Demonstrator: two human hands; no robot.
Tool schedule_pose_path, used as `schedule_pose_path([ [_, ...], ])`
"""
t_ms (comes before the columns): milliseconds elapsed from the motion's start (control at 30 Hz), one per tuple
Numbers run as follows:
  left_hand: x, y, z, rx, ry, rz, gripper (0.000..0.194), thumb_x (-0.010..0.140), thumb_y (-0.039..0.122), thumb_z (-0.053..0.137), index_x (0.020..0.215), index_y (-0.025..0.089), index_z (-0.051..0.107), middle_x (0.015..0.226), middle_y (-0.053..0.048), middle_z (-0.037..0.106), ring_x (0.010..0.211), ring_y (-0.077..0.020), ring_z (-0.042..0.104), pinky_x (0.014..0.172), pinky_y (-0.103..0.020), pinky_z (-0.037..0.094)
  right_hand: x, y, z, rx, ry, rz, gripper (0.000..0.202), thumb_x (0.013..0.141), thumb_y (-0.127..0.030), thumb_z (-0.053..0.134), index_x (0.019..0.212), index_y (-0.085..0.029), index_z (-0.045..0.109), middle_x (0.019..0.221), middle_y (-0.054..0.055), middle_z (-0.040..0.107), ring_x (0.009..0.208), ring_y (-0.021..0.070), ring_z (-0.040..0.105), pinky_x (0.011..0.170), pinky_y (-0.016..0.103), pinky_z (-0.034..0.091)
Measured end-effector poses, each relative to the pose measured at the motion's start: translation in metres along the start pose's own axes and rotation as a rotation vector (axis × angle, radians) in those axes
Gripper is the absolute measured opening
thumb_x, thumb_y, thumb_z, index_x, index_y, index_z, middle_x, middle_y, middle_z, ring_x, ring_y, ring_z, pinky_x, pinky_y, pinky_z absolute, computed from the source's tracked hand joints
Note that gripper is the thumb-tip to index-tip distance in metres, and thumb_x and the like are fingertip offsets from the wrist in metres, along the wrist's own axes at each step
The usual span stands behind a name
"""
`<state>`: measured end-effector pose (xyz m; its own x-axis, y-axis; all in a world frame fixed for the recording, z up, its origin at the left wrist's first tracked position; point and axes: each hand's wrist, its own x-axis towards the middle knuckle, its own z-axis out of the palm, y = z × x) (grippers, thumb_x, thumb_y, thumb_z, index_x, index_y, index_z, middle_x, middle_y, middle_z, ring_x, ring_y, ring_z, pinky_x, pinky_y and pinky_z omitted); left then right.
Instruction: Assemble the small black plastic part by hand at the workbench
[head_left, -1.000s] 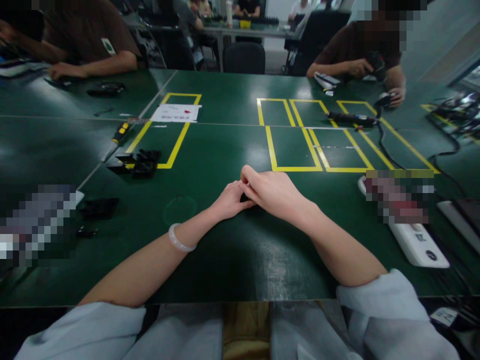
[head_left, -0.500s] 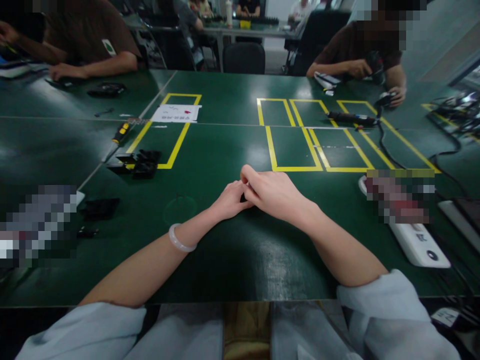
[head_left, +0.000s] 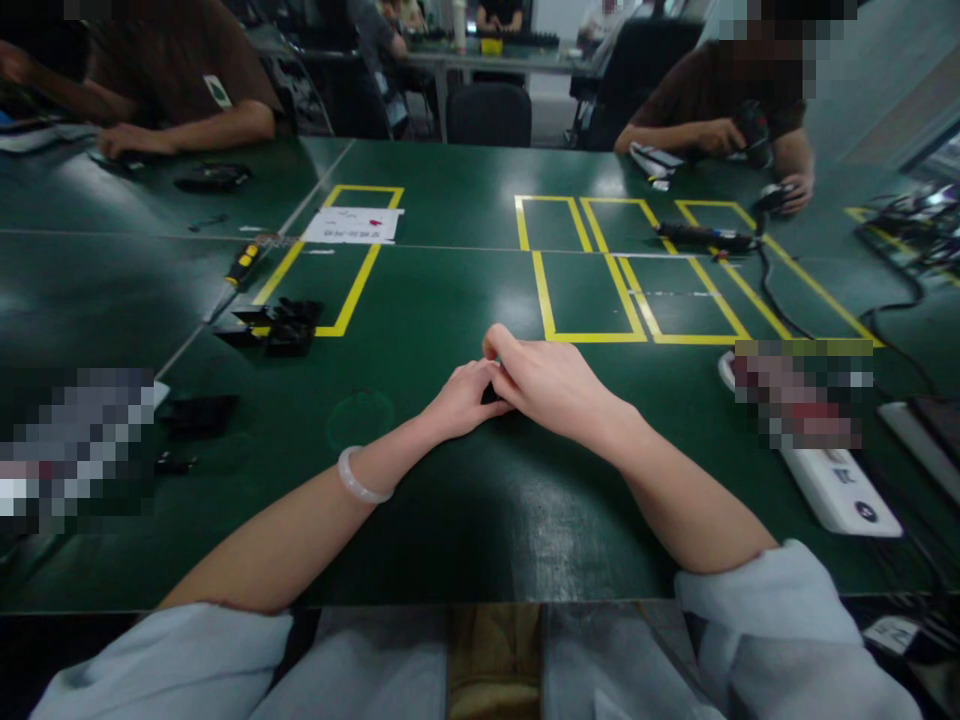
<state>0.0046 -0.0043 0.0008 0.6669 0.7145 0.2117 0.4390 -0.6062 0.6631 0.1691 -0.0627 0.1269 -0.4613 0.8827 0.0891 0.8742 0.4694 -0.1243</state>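
Note:
My left hand [head_left: 463,398] and my right hand [head_left: 551,380] meet above the green table [head_left: 420,540], in front of my body. A pale bracelet [head_left: 362,476] circles my left wrist. The right fingers curl down over the left fingertips, and its bent index finger stands up at the top. On the left hand, the fingers close in toward the right hand, with the thumb reaching under it. Both hands look closed against each other. Whatever may be between the fingertips is hidden.
Black plastic parts [head_left: 289,327] and a yellow-black screwdriver [head_left: 244,262] lie to the left. Yellow tape rectangles [head_left: 592,338] mark the table ahead. A white device [head_left: 855,500] lies at right, near dark cables [head_left: 769,290]. A co-worker opposite holds a power tool [head_left: 752,133].
My right index finger has lifted very slightly. Otherwise my hands keep the same place and touch as before.

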Motion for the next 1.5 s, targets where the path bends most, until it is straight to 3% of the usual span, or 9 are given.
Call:
schedule_pose_path([
  [133, 0.0001, 0.0015, -0.0006, -0.019, -0.007, 0.000, 0.032, 0.090, 0.044, 0.068, 0.112, 0.021, 0.067, 0.121, -0.010, 0.070, 0.118, -0.0353, 0.063, 0.101, -0.051, 0.050, 0.0015, -0.0003, 0.0009, -0.052, -0.014, -0.002, 0.027, 0.107, -0.039, 0.036, 0.114, -0.019, 0.053, 0.089, 0.006, 0.075, 0.077, 0.0208, 0.070, 0.057, 0.030, 0.026],
  [433, 0.0008, 0.0007, -0.0009, -0.002, 0.025, 0.013, 0.038, 0.088, 0.046, 0.070, 0.114, 0.019, 0.065, 0.124, -0.011, 0.069, 0.118, -0.0350, 0.063, 0.102, -0.051, 0.050, 0.0018, 0.0026, 0.0000, -0.002, 0.006, 0.009, 0.024, 0.105, -0.029, 0.034, 0.118, -0.019, 0.052, 0.092, 0.004, 0.075, 0.076, 0.0182, 0.069, 0.057, 0.029, 0.026],
  [600, 0.0003, 0.0034, -0.0018, 0.007, 0.003, -0.012, 0.035, 0.089, 0.044, 0.069, 0.112, 0.019, 0.066, 0.120, -0.012, 0.070, 0.116, -0.0354, 0.064, 0.099, -0.050, 0.051, 0.0029, 0.0033, 0.0007, -0.029, -0.012, 0.014, 0.029, 0.107, -0.039, 0.034, 0.117, -0.019, 0.053, 0.087, 0.005, 0.075, 0.076, 0.0202, 0.069, 0.058, 0.029, 0.025],
  [833, 0.0012, 0.0043, -0.0019, 0.012, 0.022, -0.002, 0.034, 0.087, 0.041, 0.072, 0.112, 0.020, 0.064, 0.123, -0.010, 0.069, 0.117, -0.0338, 0.063, 0.102, -0.050, 0.049, 0.0028, 0.0064, 0.0039, 0.008, 0.019, 0.019, 0.026, 0.104, -0.028, 0.032, 0.119, -0.019, 0.051, 0.092, 0.006, 0.075, 0.073, 0.0180, 0.066, 0.057, 0.028, 0.025],
  [1067, 0.0010, 0.0022, -0.0004, -0.013, 0.010, 0.007, 0.030, 0.089, 0.042, 0.070, 0.109, 0.020, 0.066, 0.116, -0.009, 0.070, 0.113, -0.0331, 0.064, 0.099, -0.049, 0.050, 0.0022, 0.0042, 0.0009, -0.030, -0.012, 0.021, 0.028, 0.106, -0.036, 0.034, 0.116, -0.019, 0.053, 0.086, 0.006, 0.074, 0.072, 0.0189, 0.066, 0.058, 0.028, 0.024],
  [1300, 0.0014, 0.0017, -0.0004, 0.019, 0.023, 0.008, 0.032, 0.088, 0.040, 0.071, 0.112, 0.020, 0.065, 0.121, -0.009, 0.069, 0.117, -0.0336, 0.063, 0.102, -0.050, 0.049, 0.0005, 0.0046, 0.0006, 0.024, 0.004, 0.007, 0.025, 0.101, -0.026, 0.035, 0.118, -0.018, 0.051, 0.092, 0.006, 0.074, 0.074, 0.0177, 0.065, 0.059, 0.028, 0.026],
  [1500, 0.0006, 0.0018, -0.0009, 0.000, 0.002, -0.014, 0.034, 0.088, 0.043, 0.070, 0.114, 0.021, 0.065, 0.120, -0.010, 0.070, 0.117, -0.0347, 0.063, 0.100, -0.051, 0.050, 0.0013, 0.0037, 0.0001, -0.030, -0.007, 0.014, 0.029, 0.106, -0.037, 0.034, 0.116, -0.019, 0.054, 0.087, 0.006, 0.075, 0.073, 0.0195, 0.067, 0.058, 0.029, 0.024],
])
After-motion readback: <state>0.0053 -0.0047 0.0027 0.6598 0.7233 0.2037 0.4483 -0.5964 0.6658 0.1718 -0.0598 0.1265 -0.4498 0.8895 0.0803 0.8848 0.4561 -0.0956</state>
